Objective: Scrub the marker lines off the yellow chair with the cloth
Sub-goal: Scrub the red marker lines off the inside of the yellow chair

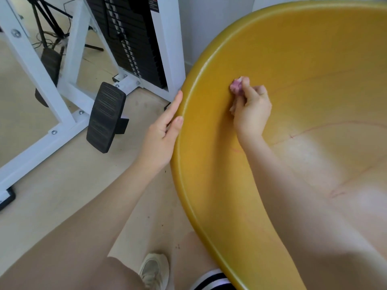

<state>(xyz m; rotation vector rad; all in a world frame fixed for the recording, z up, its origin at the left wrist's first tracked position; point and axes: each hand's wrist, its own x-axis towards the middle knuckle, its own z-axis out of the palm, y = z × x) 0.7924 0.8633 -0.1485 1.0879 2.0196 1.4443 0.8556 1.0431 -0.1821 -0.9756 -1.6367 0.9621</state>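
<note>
To the left of the yellow chair [293,84] stands a white-framed weight machine [69,65] with a black plate stack [134,38] and a black foot pedal [106,117], on a pale floor [69,181]. Far left, tripod legs [46,24] and cables lie on the floor. Near the bottom edge, a light sneaker [155,271] and a black-and-white striped cuff [211,279] show beside the chair's outer wall. Nothing lies between the hands and the chair shell.

The left hand [163,135] rests on the chair's left rim, its fingers [174,106] nearly straight along the outside of the edge and the thumb hooked over the lip. The right hand [251,110] is inside the shell, fingers curled tightly round a small pinkish cloth [236,85], which is wadded up and pressed against the inner wall just below the rim.

The chair fills the right half of the view, a glossy, rounded, mustard-yellow bowl shape. Thin reddish marker lines [318,127] cross its inner surface to the right of the right hand and near the forearm; one short mark [237,150] sits near the wrist.
</note>
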